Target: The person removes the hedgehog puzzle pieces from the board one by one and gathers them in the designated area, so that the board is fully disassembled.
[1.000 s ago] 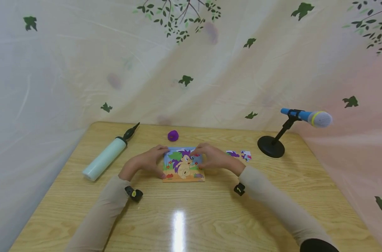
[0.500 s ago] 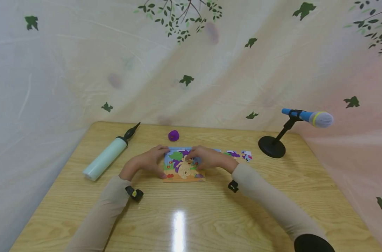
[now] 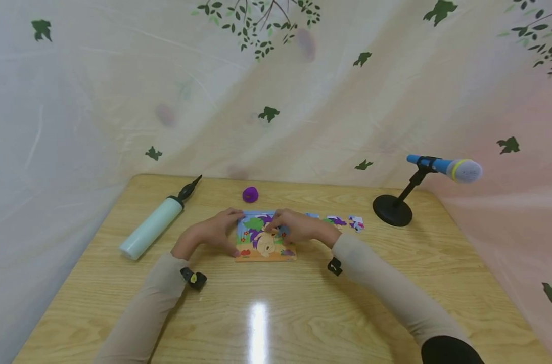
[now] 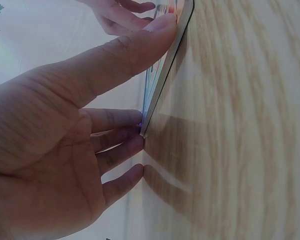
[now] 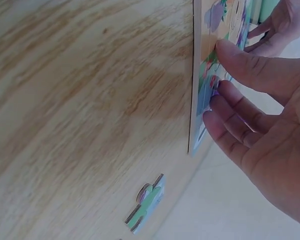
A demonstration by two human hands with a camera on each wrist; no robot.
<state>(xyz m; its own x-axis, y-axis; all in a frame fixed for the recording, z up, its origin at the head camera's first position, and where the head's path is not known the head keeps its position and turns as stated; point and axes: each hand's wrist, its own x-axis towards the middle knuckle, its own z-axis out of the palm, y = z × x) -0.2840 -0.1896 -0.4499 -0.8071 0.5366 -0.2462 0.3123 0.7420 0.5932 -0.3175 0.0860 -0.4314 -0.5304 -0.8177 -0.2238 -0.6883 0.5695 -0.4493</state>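
A jigsaw puzzle board (image 3: 266, 248) with a purple-haired hedgehog picture lies flat on the table. My left hand (image 3: 216, 231) holds the board's left side, thumb at the near corner and fingers at the far corner. In the left wrist view, the thumb of that hand (image 4: 55, 135) overlaps the board's edge. My right hand (image 3: 299, 226) rests over the board's upper right part and hides some of the picture. From the right wrist view, the thumb and fingertips of this hand (image 5: 280, 110) touch the puzzle's surface; no loose piece shows between them.
Several loose puzzle pieces (image 3: 336, 221) lie right of the board. Behind it sits a small purple object (image 3: 250, 194). A pale green hand pump (image 3: 153, 228) lies at left. A blue toy microphone (image 3: 444, 168) on a black stand (image 3: 392, 210) stands at back right.
My right hand has shifted left over the puzzle, covering more of the hedgehog's face and uncovering a loose piece on the right. The left hand has stayed in place.
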